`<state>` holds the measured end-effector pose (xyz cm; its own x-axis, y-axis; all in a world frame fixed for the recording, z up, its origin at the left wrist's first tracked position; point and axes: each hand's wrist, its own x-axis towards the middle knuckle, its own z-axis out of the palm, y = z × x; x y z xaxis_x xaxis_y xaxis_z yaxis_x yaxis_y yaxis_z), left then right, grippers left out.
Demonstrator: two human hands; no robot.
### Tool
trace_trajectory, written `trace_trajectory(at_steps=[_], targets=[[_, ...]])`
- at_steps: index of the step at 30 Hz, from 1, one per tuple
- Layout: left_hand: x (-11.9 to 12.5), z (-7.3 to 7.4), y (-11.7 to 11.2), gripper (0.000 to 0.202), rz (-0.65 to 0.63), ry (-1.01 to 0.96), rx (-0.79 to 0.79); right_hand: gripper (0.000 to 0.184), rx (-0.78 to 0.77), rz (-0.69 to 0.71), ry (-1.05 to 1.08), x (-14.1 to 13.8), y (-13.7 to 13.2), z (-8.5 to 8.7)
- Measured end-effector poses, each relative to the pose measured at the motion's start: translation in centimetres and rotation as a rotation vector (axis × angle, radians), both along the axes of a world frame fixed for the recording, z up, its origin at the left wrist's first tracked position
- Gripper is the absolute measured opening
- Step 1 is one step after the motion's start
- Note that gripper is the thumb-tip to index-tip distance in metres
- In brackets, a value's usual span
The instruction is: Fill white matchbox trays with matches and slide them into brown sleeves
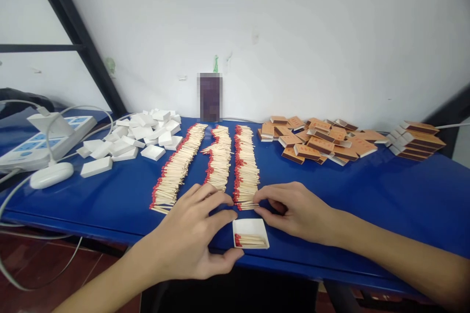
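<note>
A white matchbox tray [253, 226] lies near the table's front edge, with several red-tipped matchsticks [251, 240] along its near side. My left hand [198, 230] is at the tray's left, thumb and fingers spread apart; one fingertip is by the red heads of the nearest row of matches. My right hand [293, 210] has its thumb and index finger closed about the plain ends of the front matchsticks [246, 206] in the right row [245, 156]. A middle row [219, 166] and a left row [179, 166] of matches run back beside it, the middle one partly behind my left hand.
White trays [143, 129] are heaped at the back left. Orange matchbox sleeves [319, 139] lie piled at the back right, beside a stack of matchboxes [418, 139]. A power strip [79, 129] and white cables occupy the left. A pixelated dark rectangle [210, 98] stands against the wall.
</note>
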<state>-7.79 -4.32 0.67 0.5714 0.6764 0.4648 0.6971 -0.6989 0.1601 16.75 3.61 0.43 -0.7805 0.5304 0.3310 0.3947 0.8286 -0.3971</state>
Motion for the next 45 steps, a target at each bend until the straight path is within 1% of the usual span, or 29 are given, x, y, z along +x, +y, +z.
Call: trace_trajectory(at_steps=[13,18,22,29,37,41,45], targets=[[0.0,0.2,0.0,0.029,-0.045,0.002,0.017,0.014,0.017,0.032,0.016,0.1,0.0,-0.1],[0.1,0.2,-0.1,0.028,-0.052,0.012,0.057,0.014,0.009,0.048,0.012,0.2,0.0,0.0],[0.0,0.0,-0.2,0.028,-0.041,0.007,0.085,0.012,0.015,0.053,0.018,0.2,0.0,-0.1],[-0.1,-0.4,0.1,0.03,-0.075,-0.026,0.108,0.012,0.03,0.052,0.03,0.1,-0.1,-0.2],[-0.2,-1.0,-0.1,0.031,-0.078,0.021,0.165,0.015,0.029,0.078,0.013,0.2,0.0,-0.1],[-0.2,-1.1,-0.1,0.03,-0.071,0.027,0.155,0.015,0.011,0.088,0.004,0.1,0.0,0.1],[-0.2,-0.9,-0.1,0.03,-0.075,0.018,0.107,0.015,0.007,0.099,-0.004,0.2,0.0,0.4]])
